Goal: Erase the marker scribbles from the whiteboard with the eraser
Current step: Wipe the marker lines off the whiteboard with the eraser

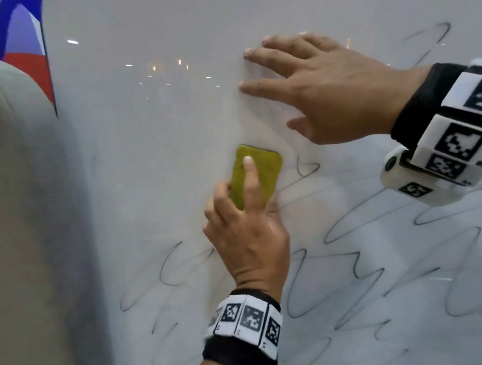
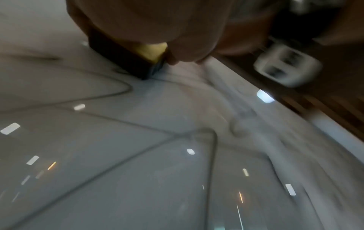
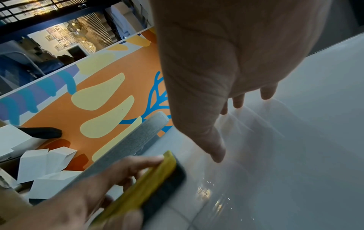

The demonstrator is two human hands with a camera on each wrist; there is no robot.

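The whiteboard (image 1: 161,116) fills the head view. Black marker scribbles (image 1: 355,262) loop over its lower and right parts, while the upper left is wiped with faint smears. My left hand (image 1: 247,200) grips a yellow-backed eraser (image 1: 258,173), forefinger laid along its back, thumb and other fingers on its sides. The eraser's black felt (image 2: 122,60) is pressed on the board beside scribble lines (image 2: 110,95). Just above and right of the eraser, my right hand (image 1: 306,85) lies flat on the board with spread, straight fingers (image 3: 218,154). The eraser (image 3: 149,183) shows near that thumb.
A grey padded edge (image 1: 4,217) rises along the board's left side. Behind it is a wall painted in orange, blue and red (image 1: 18,37). In the right wrist view, white boxes (image 3: 47,161) lie by an orange patterned surface (image 3: 118,65).
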